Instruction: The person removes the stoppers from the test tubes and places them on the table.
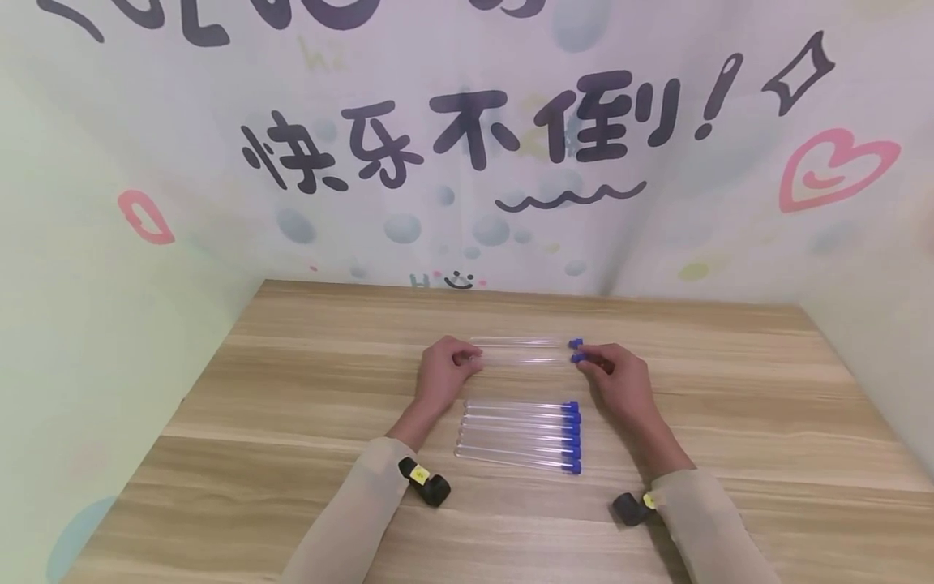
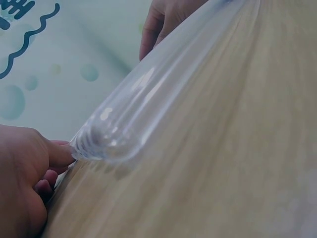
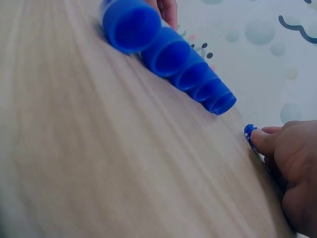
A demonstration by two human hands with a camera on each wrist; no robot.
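Observation:
Two clear test tubes with blue caps lie side by side on the far part of the wooden table. At the rounded left end of the nearer test tube (image 1: 521, 361), my left hand (image 1: 442, 375) pinches with thumb and fingers. My right hand (image 1: 620, 380) pinches the blue cap (image 1: 578, 358) at the other end. Just beyond lies the second test tube (image 1: 518, 343), its cap (image 1: 576, 343) close to the right fingertips. In the right wrist view, the right thumb (image 3: 265, 141) presses a blue cap (image 3: 249, 131).
Closer to me, several capped test tubes (image 1: 511, 430) lie in a row, caps to the right. Their rounded ends (image 2: 116, 144) loom large in the left wrist view, their blue caps (image 3: 171, 57) in the right. A printed cloth (image 1: 467, 235) hangs behind the table (image 1: 292, 470).

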